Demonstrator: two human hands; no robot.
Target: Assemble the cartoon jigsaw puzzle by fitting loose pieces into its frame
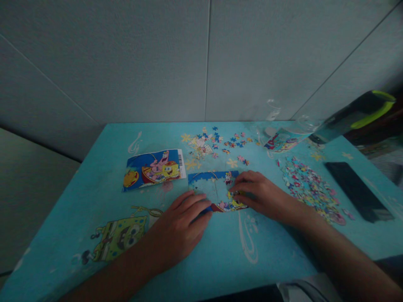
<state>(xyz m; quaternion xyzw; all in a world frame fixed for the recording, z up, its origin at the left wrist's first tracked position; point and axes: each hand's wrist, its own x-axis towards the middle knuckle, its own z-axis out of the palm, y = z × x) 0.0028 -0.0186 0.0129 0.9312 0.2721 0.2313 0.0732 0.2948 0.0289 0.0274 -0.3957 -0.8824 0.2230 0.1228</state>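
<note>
A partly joined jigsaw puzzle lies flat, its blue border framing a gap where the tablecloth shows. My left hand rests with fingers stretched out over the puzzle's lower left edge. At the right side of the puzzle, my right hand is bent, with thumb and fingers drawn together on a small yellowish puzzle piece, partly hidden by the fingers. To the left of the puzzle lies a printed picture card with cartoon figures on blue.
Loose puzzle pieces lie scattered behind the puzzle, and a larger pile spreads at the right. Beyond it are a dark flat phone-like object, a clear plastic container and a dark bottle. A grey wall bounds the printed tablecloth.
</note>
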